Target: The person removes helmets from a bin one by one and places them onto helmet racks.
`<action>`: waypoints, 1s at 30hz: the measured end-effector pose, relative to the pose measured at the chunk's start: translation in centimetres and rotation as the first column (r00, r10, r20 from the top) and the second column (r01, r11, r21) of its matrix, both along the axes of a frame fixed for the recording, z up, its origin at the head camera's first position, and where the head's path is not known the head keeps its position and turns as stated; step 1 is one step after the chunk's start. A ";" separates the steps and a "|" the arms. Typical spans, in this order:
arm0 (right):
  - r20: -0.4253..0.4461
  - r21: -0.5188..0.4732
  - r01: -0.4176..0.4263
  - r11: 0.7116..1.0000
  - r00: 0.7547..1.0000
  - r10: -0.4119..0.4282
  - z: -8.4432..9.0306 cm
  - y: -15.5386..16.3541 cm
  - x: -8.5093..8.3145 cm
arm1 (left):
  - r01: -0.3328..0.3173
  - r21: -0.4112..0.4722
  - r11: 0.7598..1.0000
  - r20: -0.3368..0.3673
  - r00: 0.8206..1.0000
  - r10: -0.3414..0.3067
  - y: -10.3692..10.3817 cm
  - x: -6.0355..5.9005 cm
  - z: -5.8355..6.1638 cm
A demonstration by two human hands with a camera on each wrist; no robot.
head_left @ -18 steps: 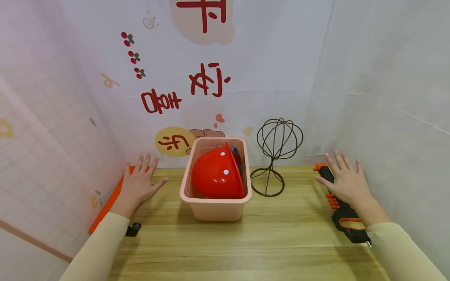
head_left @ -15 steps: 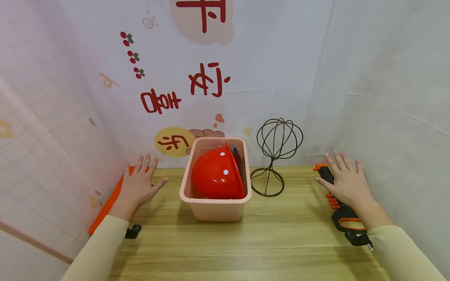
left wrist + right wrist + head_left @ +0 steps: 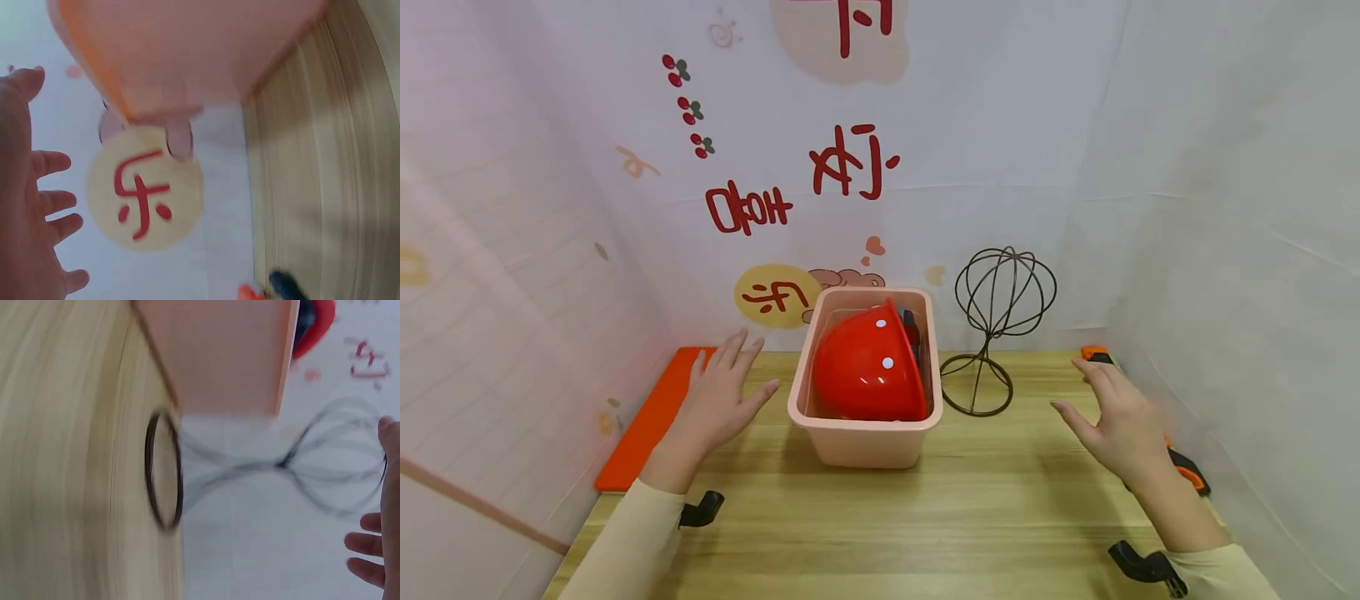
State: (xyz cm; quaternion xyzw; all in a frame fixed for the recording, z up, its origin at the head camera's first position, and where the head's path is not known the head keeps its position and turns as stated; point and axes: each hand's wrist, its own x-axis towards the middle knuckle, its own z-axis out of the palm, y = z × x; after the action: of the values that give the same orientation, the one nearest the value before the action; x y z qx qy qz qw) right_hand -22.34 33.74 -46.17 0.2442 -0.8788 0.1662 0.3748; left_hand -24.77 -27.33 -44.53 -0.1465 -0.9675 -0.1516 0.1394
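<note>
A red hard hat (image 3: 865,367) with white dots lies on its side in a pale pink bin (image 3: 865,448), hiding most of a dark item (image 3: 912,327) beside it. My left hand (image 3: 718,404) hovers left of the bin, fingers spread and holding nothing. Below and left of it lies a flat orange-red piece (image 3: 651,433). To the right of the bin a dark wire stand (image 3: 988,333) with a balloon-shaped cage stands upright. My right hand (image 3: 1123,421) is raised right of this stand, fingers extended and holding nothing. It partly covers a black-and-orange tool (image 3: 1191,473) whose kind I cannot tell.
The wooden tabletop (image 3: 880,533) meets a white printed cloth (image 3: 1000,100) behind the bin, with cloth walls at both sides. A black bracket-like part (image 3: 702,508) shows by the left wrist and a similar black part (image 3: 1138,562) by the right wrist.
Both hands have lifted and moved inward from the sides. The right hand has also come nearer the body, and more of the orange-red piece shows. The head view has shifted slightly.
</note>
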 end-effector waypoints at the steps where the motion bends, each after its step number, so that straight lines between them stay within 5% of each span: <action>1: -0.007 -0.015 -0.022 1.000 1.000 0.022 0.0 -0.8 0.3 | 0.021 0.031 0.999 0.002 1.000 -0.021 0.6 0.1 0.2; 7: 0.053 -0.116 -0.194 0.974 0.978 0.201 1.0 -5.8 0.4 | 0.102 0.173 0.980 0.054 0.992 -0.113 3.9 0.5 1.6; 13: 0.150 -0.199 -0.301 0.933 0.931 0.332 2.2 -10.0 -0.2 | 0.110 0.193 0.975 0.128 0.982 -0.136 5.9 0.7 1.9; 22: 0.335 -0.283 -0.333 0.899 0.844 0.418 3.8 -14.9 -1.2 | 0.099 0.185 0.978 0.184 0.974 -0.134 7.0 1.3 1.5; 30: 0.451 -0.278 -0.306 0.911 0.796 0.405 5.1 -17.5 -1.3 | 0.090 0.225 0.970 0.212 0.967 -0.139 7.7 1.6 0.9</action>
State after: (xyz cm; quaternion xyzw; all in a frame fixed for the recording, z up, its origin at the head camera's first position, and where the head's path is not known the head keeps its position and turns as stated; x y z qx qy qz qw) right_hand -23.67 16.27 -41.05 0.3168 -0.8632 0.3748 0.1185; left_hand -23.13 -19.64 -43.59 -0.1685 -0.9451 -0.2779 0.0344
